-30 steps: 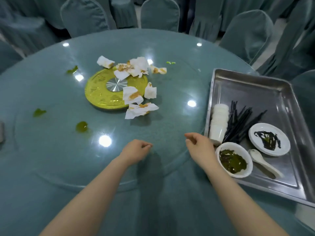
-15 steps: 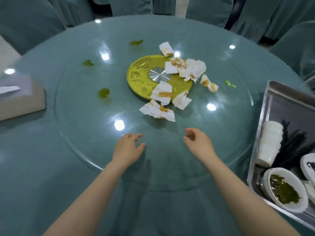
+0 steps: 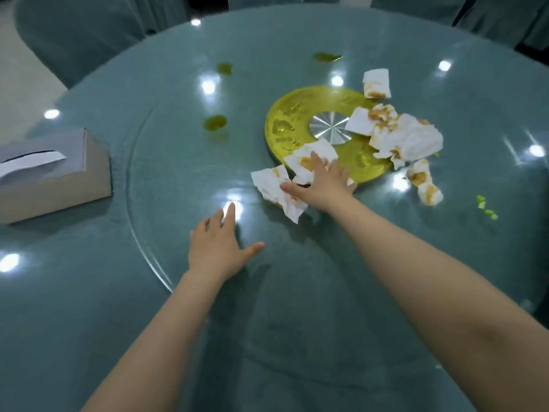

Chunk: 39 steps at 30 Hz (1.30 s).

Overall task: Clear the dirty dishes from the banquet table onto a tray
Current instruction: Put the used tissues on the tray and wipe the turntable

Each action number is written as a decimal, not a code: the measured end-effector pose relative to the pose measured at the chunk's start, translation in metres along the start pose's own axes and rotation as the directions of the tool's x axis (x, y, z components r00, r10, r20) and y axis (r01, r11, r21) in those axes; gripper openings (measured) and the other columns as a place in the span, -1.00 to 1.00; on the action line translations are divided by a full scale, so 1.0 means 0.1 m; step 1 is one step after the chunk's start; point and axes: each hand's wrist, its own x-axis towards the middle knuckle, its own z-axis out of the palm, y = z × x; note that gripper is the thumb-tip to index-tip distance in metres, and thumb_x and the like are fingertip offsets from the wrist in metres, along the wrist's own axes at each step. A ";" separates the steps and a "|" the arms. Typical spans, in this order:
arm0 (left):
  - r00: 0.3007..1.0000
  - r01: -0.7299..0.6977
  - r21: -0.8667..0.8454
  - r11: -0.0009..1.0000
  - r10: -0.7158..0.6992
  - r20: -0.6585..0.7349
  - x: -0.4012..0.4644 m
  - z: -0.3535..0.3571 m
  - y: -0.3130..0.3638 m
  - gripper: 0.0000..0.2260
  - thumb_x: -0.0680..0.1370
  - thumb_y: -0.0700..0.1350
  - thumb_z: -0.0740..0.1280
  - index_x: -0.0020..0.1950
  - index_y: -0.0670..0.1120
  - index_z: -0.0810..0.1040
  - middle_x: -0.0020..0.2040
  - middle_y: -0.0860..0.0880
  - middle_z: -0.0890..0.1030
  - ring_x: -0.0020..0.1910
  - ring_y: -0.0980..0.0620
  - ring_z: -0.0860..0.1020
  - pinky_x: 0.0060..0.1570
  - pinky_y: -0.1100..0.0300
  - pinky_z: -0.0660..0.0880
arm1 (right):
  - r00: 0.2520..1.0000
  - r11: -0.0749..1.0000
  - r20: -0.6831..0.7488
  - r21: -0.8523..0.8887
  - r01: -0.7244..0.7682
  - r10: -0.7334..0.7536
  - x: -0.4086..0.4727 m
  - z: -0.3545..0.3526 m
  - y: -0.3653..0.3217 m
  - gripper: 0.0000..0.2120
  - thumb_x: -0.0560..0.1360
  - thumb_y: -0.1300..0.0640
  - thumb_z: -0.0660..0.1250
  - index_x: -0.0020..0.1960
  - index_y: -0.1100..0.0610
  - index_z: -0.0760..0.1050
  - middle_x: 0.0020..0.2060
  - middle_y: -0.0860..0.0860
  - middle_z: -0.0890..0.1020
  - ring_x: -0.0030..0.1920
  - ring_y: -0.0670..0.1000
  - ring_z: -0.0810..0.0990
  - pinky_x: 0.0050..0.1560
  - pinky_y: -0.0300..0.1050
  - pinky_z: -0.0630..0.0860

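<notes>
Head view: right hand point(image 3: 322, 185) lies spread, fingers straight, on two soiled napkins point(image 3: 274, 185) at the near-left edge of the gold disc point(image 3: 285, 126). Left hand point(image 3: 218, 248), flat and empty, rests nearer the table's near edge. Tray not in view.

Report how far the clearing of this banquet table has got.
Done: no dishes show on the table; the tray is out of view, so its load cannot be checked. In hand: the right hand lies spread on two soiled napkins at the gold disc's near edge; the left hand hovers open. Left: more stained napkins, green scraps, sauce spots.
</notes>
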 end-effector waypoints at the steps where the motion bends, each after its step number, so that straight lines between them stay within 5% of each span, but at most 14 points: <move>1: 1.000 0.009 -0.001 1.000 -0.009 0.013 0.07 -0.01 -0.06 -0.08 0.39 0.46 0.15 0.56 0.03 -0.13 0.57 -0.06 0.03 0.50 -0.16 0.07 0.45 -0.08 0.10 | 0.999 0.998 0.016 -0.058 0.031 -0.030 0.04 0.09 -0.09 0.15 0.11 -0.62 0.16 0.53 -0.14 -0.15 0.54 0.10 -0.15 0.50 0.23 -0.28 0.36 0.45 -0.15; 4: 1.000 0.015 -0.020 1.000 -0.015 0.001 0.35 -0.10 -0.24 -0.07 0.38 0.46 0.15 0.56 -0.01 -0.09 0.57 -0.07 0.00 0.52 -0.15 0.03 0.45 -0.13 0.07 | 0.993 0.977 -0.017 -0.181 0.113 -0.118 0.14 0.29 -0.33 0.04 0.22 -0.53 0.19 0.53 -0.02 0.00 0.55 0.02 -0.07 0.52 0.16 -0.18 0.36 0.42 -0.10; 6: 1.000 0.004 -0.021 1.000 -0.004 0.002 0.55 -0.20 -0.36 -0.08 0.39 0.44 0.17 0.56 -0.03 -0.08 0.57 -0.06 0.00 0.52 -0.15 0.03 0.45 -0.15 0.06 | 0.968 0.971 -0.135 -0.148 0.190 -0.210 0.15 0.34 -0.40 -0.38 0.45 -0.18 0.26 0.44 0.04 0.25 0.47 0.02 0.22 0.50 0.12 0.10 0.37 0.22 0.11; 8: 0.999 -0.008 -0.022 1.000 0.009 0.043 0.72 -0.32 -0.50 -0.09 0.42 0.40 0.20 0.56 -0.04 -0.11 0.58 -0.06 -0.03 0.53 -0.14 0.01 0.47 -0.13 0.05 | 0.938 0.957 -0.190 -0.067 0.281 -0.289 0.11 0.31 -0.43 -0.68 0.49 0.21 0.22 0.24 0.10 0.46 0.27 0.05 0.47 0.31 0.11 0.39 0.16 -0.01 0.33; 11: 0.997 -0.021 -0.043 0.999 0.024 0.077 0.85 -0.48 -0.59 -0.16 0.50 0.29 0.22 0.57 -0.07 -0.12 0.58 -0.08 -0.04 0.53 -0.12 0.05 0.47 -0.08 0.06 | 0.931 0.949 -0.196 0.016 0.316 -0.307 -0.07 0.22 -0.37 -0.72 0.42 0.37 0.17 0.04 0.21 0.56 0.04 0.11 0.60 0.07 0.17 0.53 -0.09 -0.05 0.40; 15: 0.991 -0.102 -0.175 0.979 0.085 -0.103 0.72 -0.49 -0.35 -0.43 0.61 -0.06 0.17 0.56 -0.11 0.01 0.56 -0.14 0.08 0.50 -0.13 0.17 0.45 -0.05 0.12 | 0.917 0.933 -0.253 0.107 0.345 -0.310 -0.37 0.06 -0.07 -0.55 0.38 0.41 0.18 0.17 0.10 0.55 0.15 0.05 0.58 0.14 0.10 0.52 0.07 -0.09 0.46; 19: 0.985 -0.162 -0.238 0.958 0.145 -0.088 0.49 -0.40 -0.06 -0.45 0.59 -0.19 0.16 0.55 -0.10 0.06 0.55 -0.09 0.13 0.50 -0.07 0.16 0.42 0.08 0.10 | 0.900 0.954 -0.320 -0.054 0.294 -0.296 -0.50 -0.13 0.39 -0.39 0.31 0.38 0.18 0.30 -0.01 0.44 0.17 0.04 0.53 0.24 0.14 0.40 0.24 0.05 0.35; 22: 0.978 -0.208 -0.242 0.948 0.199 -0.061 0.39 -0.33 0.11 -0.46 0.60 -0.16 0.19 0.54 -0.13 0.09 0.54 -0.11 0.17 0.50 -0.09 0.16 0.43 0.09 0.09 | 0.957 0.954 -0.191 -0.251 0.166 -0.217 -0.46 -0.15 0.64 -0.41 0.40 0.07 0.24 0.41 -0.15 0.25 0.31 0.04 0.37 0.39 0.14 0.18 0.39 0.33 0.03; 25: 0.980 -0.199 -0.218 0.956 0.199 -0.023 0.32 -0.29 0.20 -0.44 0.59 -0.08 0.23 0.54 -0.10 0.10 0.54 -0.11 0.15 0.51 -0.10 0.13 0.46 0.03 0.09 | 0.984 0.955 -0.037 -0.248 0.160 -0.175 -0.42 -0.01 0.67 -0.42 0.46 -0.17 0.22 0.45 -0.15 0.19 0.50 0.02 0.10 0.51 0.13 -0.07 0.41 0.30 0.00; 31: 0.983 -0.179 -0.250 0.952 0.181 -0.016 0.27 -0.30 0.26 -0.44 0.59 -0.04 0.23 0.54 -0.07 0.10 0.54 -0.07 0.17 0.51 -0.09 0.13 0.45 -0.03 0.11 | 0.933 0.957 -0.216 -0.030 0.288 -0.287 -0.40 0.04 0.40 -0.54 0.39 0.39 0.25 0.25 0.12 0.49 0.25 0.08 0.47 0.22 0.14 0.43 0.14 -0.07 0.37; 36: 0.985 -0.169 -0.311 0.935 0.166 -0.036 0.33 -0.31 0.28 -0.44 0.59 -0.06 0.23 0.54 -0.05 0.10 0.54 -0.07 0.15 0.52 -0.05 0.10 0.47 0.05 0.06 | 0.873 0.926 -0.313 -0.070 0.371 -0.374 -0.17 -0.33 0.38 -0.54 0.36 0.33 0.27 0.23 0.09 0.52 0.21 0.05 0.50 0.20 0.14 0.44 0.10 -0.07 0.40; 39: 0.984 -0.177 -0.349 0.920 0.158 -0.084 0.40 -0.35 0.28 -0.45 0.59 -0.08 0.24 0.53 -0.07 0.12 0.54 -0.07 0.17 0.52 -0.03 0.12 0.46 0.12 0.06 | 0.950 0.953 -0.199 -0.232 0.194 -0.242 0.09 -0.45 0.52 -0.47 0.39 0.01 0.25 0.37 -0.10 0.39 0.41 0.06 0.32 0.36 0.22 0.26 0.31 0.11 0.31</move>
